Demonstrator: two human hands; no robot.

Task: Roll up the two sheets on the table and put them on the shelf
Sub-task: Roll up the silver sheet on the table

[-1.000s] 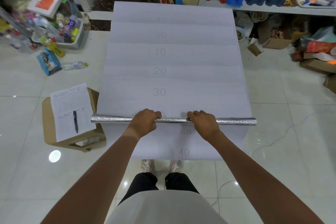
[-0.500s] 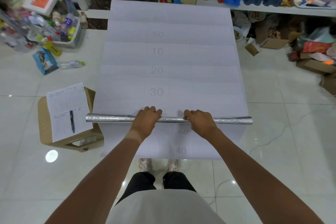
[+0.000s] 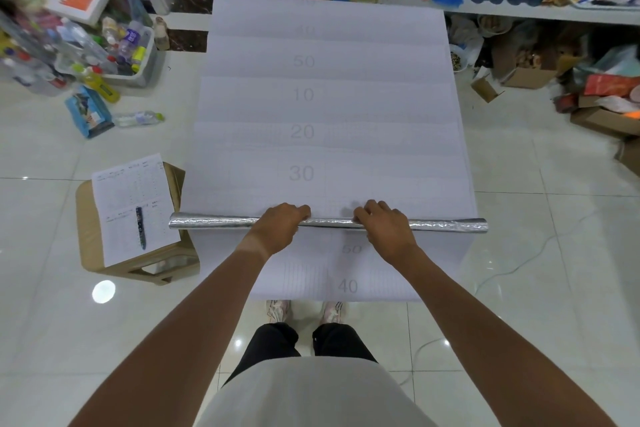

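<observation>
Both hands, left hand (image 3: 278,229) and right hand (image 3: 386,229), grip the silver roll (image 3: 329,222).

Left of table: tan stool (image 3: 90,246) carrying a printed form (image 3: 133,198) with a pen (image 3: 140,227) on it; beyond, bin of bottles (image 3: 133,61), blue packet (image 3: 89,112) and a bottle lying flat (image 3: 138,118) on floor; cardboard boxes (image 3: 530,71) at right

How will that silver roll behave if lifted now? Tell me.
The silver roll is thin and long, so it probably sags if lifted by one end. Its wraps may loosen once the left hand and right hand let go.
</observation>
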